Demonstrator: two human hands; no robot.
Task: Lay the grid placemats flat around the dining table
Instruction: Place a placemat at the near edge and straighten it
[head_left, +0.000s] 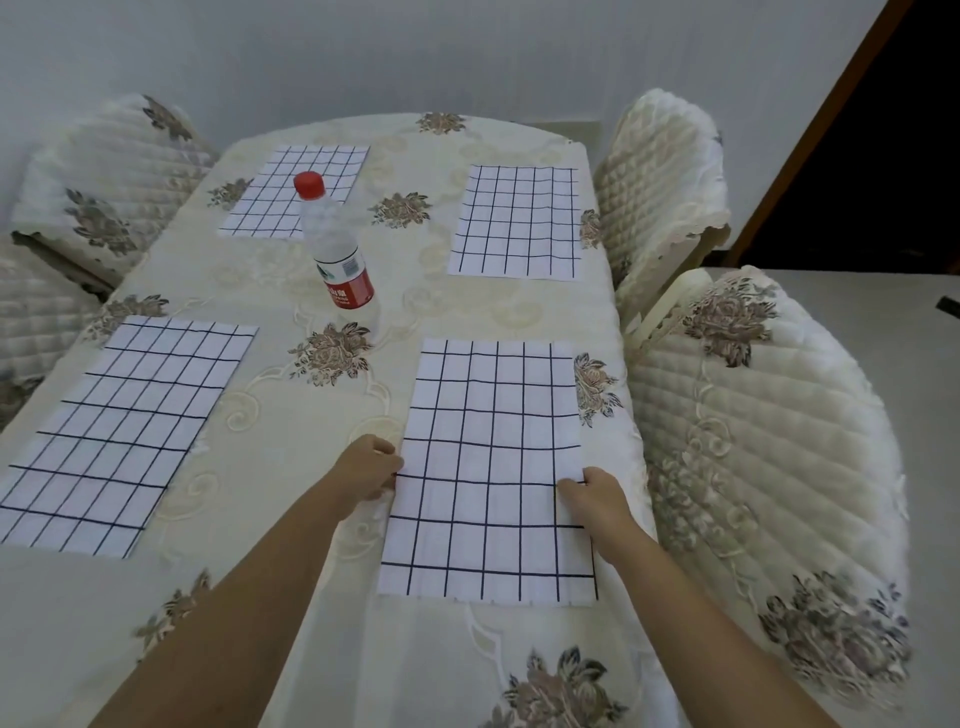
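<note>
Several white placemats with a dark grid lie flat on the cream floral tablecloth (291, 291). The near right placemat (491, 467) is in front of me. My left hand (366, 470) pinches its left edge with curled fingers. My right hand (597, 493) grips its right edge, thumb on top of the cloth. Another placemat lies at the near left (124, 431), one at the far left (296, 189) and one at the far right (517, 221).
A clear plastic water bottle (335, 244) with a red cap and red label stands mid-table, partly in front of the far left mat. Quilted covered chairs flank the table on the right (753, 441) (660, 176) and on the left (104, 176).
</note>
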